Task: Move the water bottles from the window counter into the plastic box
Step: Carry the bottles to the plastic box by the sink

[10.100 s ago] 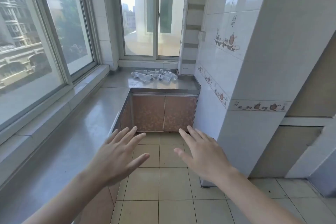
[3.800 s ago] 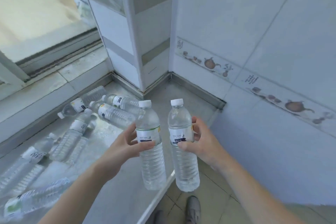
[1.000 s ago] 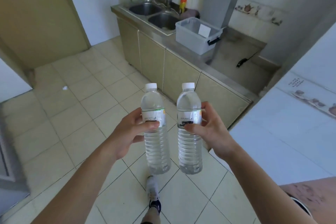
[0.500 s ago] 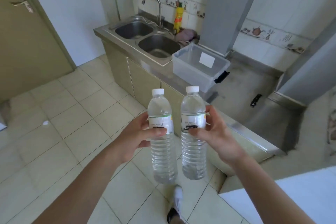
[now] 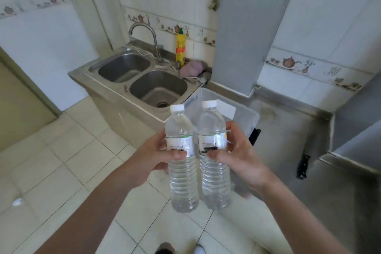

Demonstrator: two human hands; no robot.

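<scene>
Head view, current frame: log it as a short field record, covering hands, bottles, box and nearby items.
left hand: grips left bottle at its label, upright
right hand: grips right bottle at its label, upright
plastic box: on counter right of sink, partly hidden behind bottles; nothing visible in the part showing
knife: lying on counter right of box
task stage: bottles carried, not yet in box

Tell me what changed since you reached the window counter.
Each hand picked up a bottle there: left hand holds one bottle, right hand the other. You carried them to the plastic box beside the sink. Both bottles remain upright, capped, gripped.
</scene>
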